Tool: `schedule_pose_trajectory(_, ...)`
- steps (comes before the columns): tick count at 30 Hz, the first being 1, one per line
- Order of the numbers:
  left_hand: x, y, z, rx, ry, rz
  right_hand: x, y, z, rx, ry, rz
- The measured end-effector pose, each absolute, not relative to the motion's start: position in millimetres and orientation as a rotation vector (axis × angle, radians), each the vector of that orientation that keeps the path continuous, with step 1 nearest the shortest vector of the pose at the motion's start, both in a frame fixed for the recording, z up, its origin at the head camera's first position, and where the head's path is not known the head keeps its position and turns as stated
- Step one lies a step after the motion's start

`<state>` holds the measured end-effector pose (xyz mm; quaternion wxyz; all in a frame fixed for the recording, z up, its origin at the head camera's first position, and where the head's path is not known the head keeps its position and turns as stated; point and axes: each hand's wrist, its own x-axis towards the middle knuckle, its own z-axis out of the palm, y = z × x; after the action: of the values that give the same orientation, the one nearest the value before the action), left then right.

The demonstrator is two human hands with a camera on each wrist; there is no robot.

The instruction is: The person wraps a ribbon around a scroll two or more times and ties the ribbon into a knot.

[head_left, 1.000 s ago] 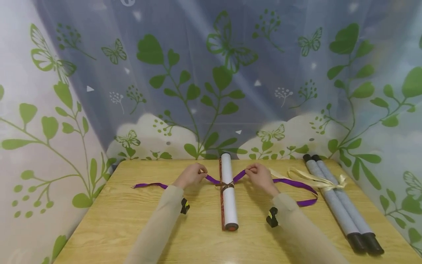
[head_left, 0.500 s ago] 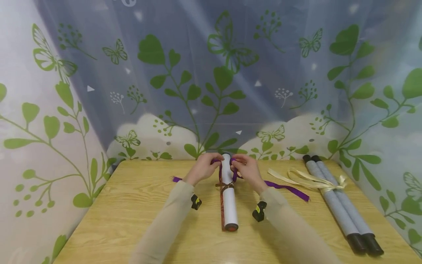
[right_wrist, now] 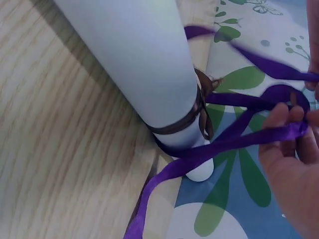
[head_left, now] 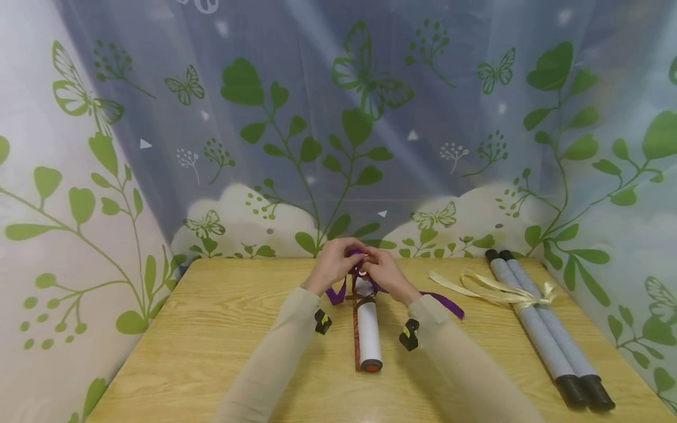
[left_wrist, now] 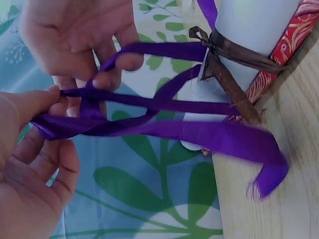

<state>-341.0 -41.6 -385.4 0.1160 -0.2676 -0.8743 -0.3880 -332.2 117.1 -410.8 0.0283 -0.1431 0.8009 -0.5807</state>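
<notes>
A white rolled scroll (head_left: 368,330) with a red patterned strip (left_wrist: 289,42) along one side lies on the table, pointing away from me. A narrow brown tie (right_wrist: 177,123) is knotted around it. Purple ribbon (left_wrist: 214,137) also passes around the scroll, near the tie, and its lengths cross and loop between my hands above the far end. My left hand (head_left: 333,265) pinches the ribbon between thumb and fingers. Close beside it, my right hand (head_left: 390,275) holds the ribbon's other part, with a loop at its fingers. One loose ribbon end trails right.
Two grey rolls (head_left: 550,329) with black ends lie at the table's right side, tied together by a cream ribbon (head_left: 478,285) whose loose ends spread leftward. A leaf-and-butterfly printed curtain (head_left: 296,147) hangs right behind the wooden table (head_left: 211,341).
Both hands have moved inward and away from me, from apart on either side of the scroll to meeting above its far end. The purple ribbon's ends have been drawn in.
</notes>
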Motion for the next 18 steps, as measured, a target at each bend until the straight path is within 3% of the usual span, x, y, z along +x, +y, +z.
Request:
schedule_pose_trajectory(6, -345.4, -50.6, -386.5, -0.763, -2.57, -1.163, -331.5, 121.1, -408.6, -0.49, 2.445, -1.74)
schedule_pose_trajectory(18, -352.1, -71.6, -409.6, -0.583, -2.68, -0.875, -338.4, 125.3, -409.5, -0.324, 2.379, -1.793)
